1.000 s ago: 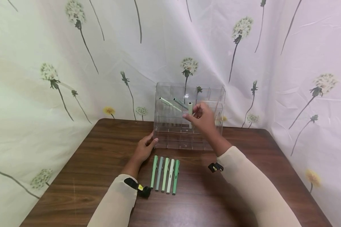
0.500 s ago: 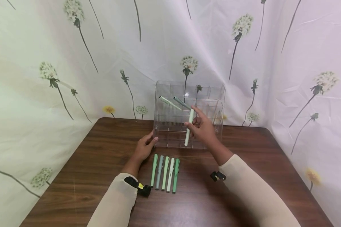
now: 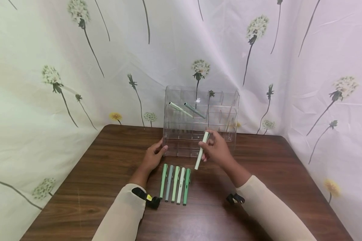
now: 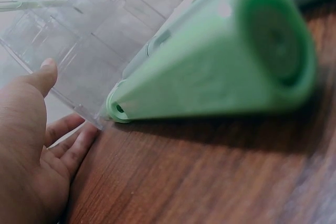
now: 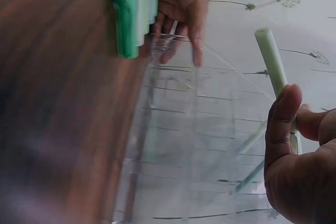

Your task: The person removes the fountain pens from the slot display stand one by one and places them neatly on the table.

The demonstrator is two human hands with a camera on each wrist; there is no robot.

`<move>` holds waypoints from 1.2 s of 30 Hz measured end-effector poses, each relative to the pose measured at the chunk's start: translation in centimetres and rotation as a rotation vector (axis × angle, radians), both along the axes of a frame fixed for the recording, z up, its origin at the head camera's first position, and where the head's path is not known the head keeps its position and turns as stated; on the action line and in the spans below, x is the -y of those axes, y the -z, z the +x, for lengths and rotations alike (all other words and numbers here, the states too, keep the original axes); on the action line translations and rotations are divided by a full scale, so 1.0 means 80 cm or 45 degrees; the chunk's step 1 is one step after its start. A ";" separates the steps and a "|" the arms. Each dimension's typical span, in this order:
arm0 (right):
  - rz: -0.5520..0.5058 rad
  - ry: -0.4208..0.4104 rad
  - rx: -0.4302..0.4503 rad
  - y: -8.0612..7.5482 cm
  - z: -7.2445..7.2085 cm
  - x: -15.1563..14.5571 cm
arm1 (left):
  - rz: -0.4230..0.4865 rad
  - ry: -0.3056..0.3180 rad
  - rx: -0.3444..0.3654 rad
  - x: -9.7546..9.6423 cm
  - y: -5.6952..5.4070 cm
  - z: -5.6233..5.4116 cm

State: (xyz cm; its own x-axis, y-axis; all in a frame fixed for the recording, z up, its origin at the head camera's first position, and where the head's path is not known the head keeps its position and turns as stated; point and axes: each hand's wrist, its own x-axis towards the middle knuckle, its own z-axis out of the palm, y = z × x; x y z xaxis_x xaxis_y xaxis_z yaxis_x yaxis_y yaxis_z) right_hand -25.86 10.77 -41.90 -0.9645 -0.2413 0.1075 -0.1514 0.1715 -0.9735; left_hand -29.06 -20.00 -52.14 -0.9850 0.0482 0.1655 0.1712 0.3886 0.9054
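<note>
In the head view my right hand point(image 3: 218, 149) pinches a pale green pen point(image 3: 201, 151) between thumb and fingers, in front of a clear acrylic organizer point(image 3: 184, 147). The pen tilts, its lower end toward the table. My left hand point(image 3: 153, 156) holds the organizer's lower left edge, thumb in front and fingers along the side, also seen in the left wrist view. Two pens, one pale green point(image 3: 180, 109) and one grey-green point(image 3: 194, 110), lean in the organizer's upper compartments. Between the forearms several pens lie in a row, including a dark green pen point(image 3: 187, 186) at the right end.
The brown wooden table point(image 3: 93, 187) carries everything. Behind the organizer hangs a white cloth point(image 3: 114, 93) with dandelion prints, and it also covers the sides. Black straps with small cameras sit on both wrists.
My right hand has drawn the pale green pen out of the organizer, down and toward me, tilting it. The left hand and the row of pens stay where they were.
</note>
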 end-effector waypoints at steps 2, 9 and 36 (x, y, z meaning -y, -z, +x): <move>0.000 -0.010 0.027 0.008 0.002 -0.003 | 0.001 -0.001 0.008 0.001 0.000 0.000; 0.007 -0.036 0.044 0.026 0.012 -0.007 | -0.009 0.002 0.028 0.000 0.000 -0.001; 0.140 -0.211 0.124 0.077 0.022 -0.007 | -0.013 -0.016 0.045 -0.001 0.001 -0.002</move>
State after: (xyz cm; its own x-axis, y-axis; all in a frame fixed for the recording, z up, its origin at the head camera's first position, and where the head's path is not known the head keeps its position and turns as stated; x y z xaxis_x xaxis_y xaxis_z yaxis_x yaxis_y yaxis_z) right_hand -24.07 11.31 -48.02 -0.9152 -0.4026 -0.0201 -0.0925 0.2582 -0.9617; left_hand -29.20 -19.94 -52.20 -0.9908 0.0371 0.1305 0.1344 0.3997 0.9067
